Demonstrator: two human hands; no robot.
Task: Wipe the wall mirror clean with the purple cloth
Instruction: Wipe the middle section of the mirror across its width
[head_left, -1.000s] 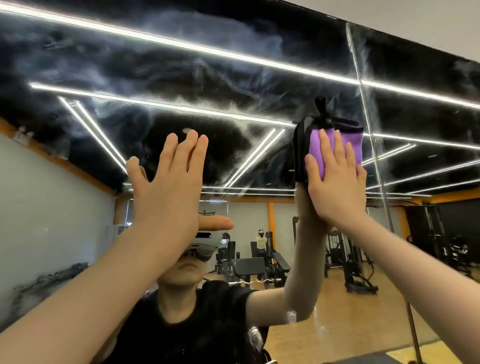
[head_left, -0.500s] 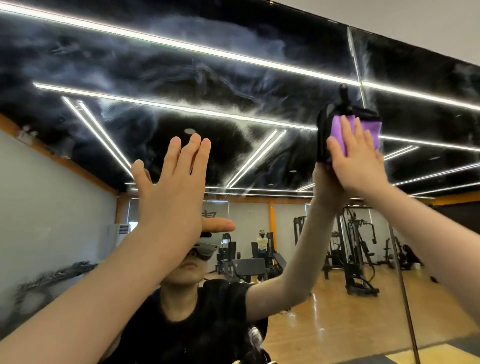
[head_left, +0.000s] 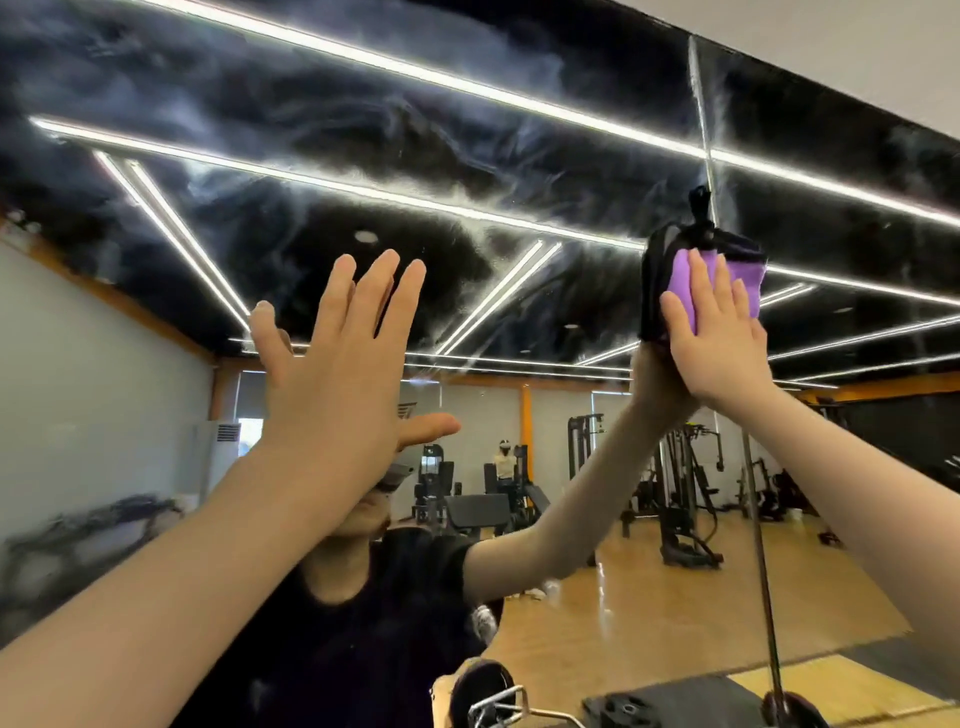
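R hand (head_left: 724, 348) is pressing the cloth (head_left: 740, 283) flat against the mirror (head_left: 467, 182), fingers straight & spread, not clenched, so the cloth is pinned under palm & fingers rather than grasped. L hand (head_left: 337, 374) is raised flat w/ fingers straight, holding nothing; can't tell if it's touching the glass or just near it. Cloth is sitting high up, right by the vertical seam (head_left: 701, 104) btwn panels, poking out above & right of the fingertips. Hazy smears are showing across the upper glass to the left. To do this well, I'd judge: keep even palm pressure, overlap passes, work the smeared zone, mind the cloth bunching at the seam.
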